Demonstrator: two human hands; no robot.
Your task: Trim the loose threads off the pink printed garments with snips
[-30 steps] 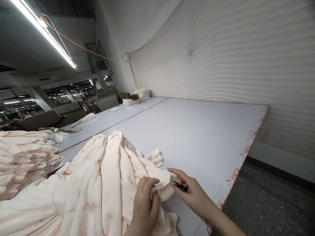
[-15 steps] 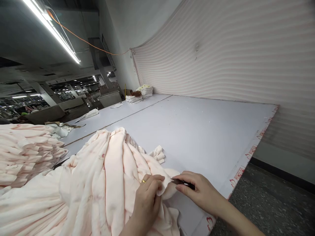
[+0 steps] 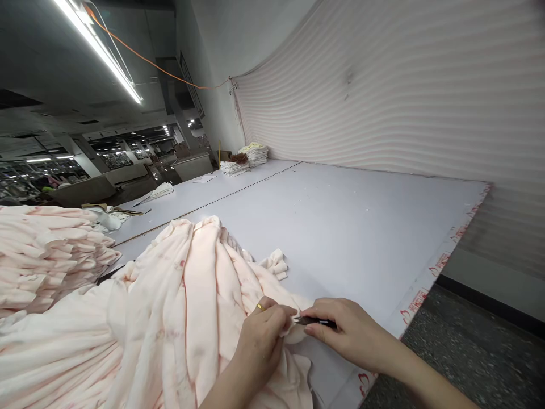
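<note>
A heap of pale pink, plush fabric (image 3: 200,307) lies gathered across the near side of the table. My left hand (image 3: 264,335), with a ring on one finger, is closed on an edge of this fabric at the heap's right end. Between the thumb and fingers of my right hand (image 3: 347,329) is a pair of small black thread snips (image 3: 317,322). Their metal tips point left and meet the fabric edge right beside my left fingertips. Part of the snips is hidden in my right palm, and the pinched bit of cloth is partly covered by my left fingers.
The pale table (image 3: 340,227) has red-printed tape along its right edge. Another pile of pink fabric (image 3: 51,255) is at the left. Stacked white cloths (image 3: 254,154) stand at the far end. A striped sheet (image 3: 383,102) hangs behind the table.
My left hand has moved slightly right and up, closer to the snips, with the fabric edge in it. The right hand has barely moved. The view has shifted a little.
</note>
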